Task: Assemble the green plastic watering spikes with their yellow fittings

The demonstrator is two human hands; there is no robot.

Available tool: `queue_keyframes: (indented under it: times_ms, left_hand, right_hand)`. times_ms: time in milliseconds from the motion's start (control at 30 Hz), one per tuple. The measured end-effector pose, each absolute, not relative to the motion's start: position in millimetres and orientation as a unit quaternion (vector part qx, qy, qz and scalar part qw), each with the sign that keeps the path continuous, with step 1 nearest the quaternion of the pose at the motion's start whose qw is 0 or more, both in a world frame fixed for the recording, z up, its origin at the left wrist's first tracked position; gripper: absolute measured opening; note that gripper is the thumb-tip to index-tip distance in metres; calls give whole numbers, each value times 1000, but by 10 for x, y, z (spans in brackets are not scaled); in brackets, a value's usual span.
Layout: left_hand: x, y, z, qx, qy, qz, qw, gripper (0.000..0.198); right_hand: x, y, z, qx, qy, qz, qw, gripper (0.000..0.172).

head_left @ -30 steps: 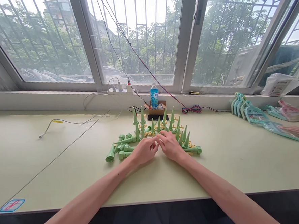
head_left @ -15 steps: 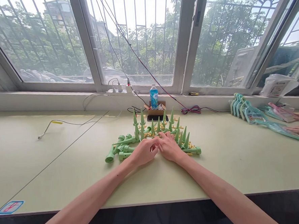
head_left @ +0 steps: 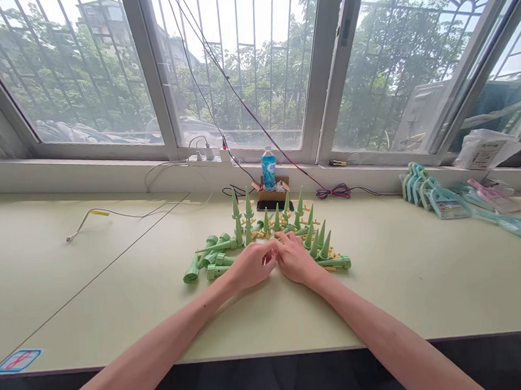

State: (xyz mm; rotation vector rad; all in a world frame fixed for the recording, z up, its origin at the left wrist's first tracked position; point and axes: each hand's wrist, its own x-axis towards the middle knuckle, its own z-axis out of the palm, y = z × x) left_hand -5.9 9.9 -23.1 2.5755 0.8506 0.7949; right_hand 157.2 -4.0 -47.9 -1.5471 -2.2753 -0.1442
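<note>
My left hand (head_left: 252, 265) rests on the table with its fingers curled inward, touching my right hand (head_left: 296, 257). The right hand's fingers are bent and held close together beside the left fingertips. Whatever the two hands pinch between them, if anything, is hidden behind the fingers. Around them stand several green plastic watering spikes, among them a cone-shaped spike (head_left: 325, 247) right of my right hand. Green tubes with ribbed caps lie to the left, one of them a flared tube (head_left: 191, 274). Small yellow plastic valves (head_left: 305, 209) are scattered between the spikes.
Behind the spikes lie a phone (head_left: 265, 206) and an open cardboard box (head_left: 267, 194), with a blue bottle (head_left: 268, 170) by it. A coiled cable (head_left: 334, 191) sits near the sill. At right are light-blue plastic pieces (head_left: 446, 203); a white cable (head_left: 124, 213) runs at left.
Another person's hands have left the view at the far right edge, and the light-blue plastic there has shifted. My right fingers have moved very slightly; my left hand looks almost the same.
</note>
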Motion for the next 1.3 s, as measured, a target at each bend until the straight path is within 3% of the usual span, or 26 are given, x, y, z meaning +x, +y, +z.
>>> queue_keyframes:
  times_ms: [633, 967, 1300]
  left_hand:
    - [-65, 84, -225, 905, 290, 271, 153, 14]
    - [-51, 111, -252, 901, 301, 277, 142, 12]
    - [-42, 92, -232, 904, 305, 267, 136, 14]
  right_hand:
    - [1596, -44, -458, -537, -819, -21, 200, 29]
    - [1592, -34, -465, -523, -815, -61, 242, 19]
    - [1606, -6, -470, -512, -828, -53, 223, 13]
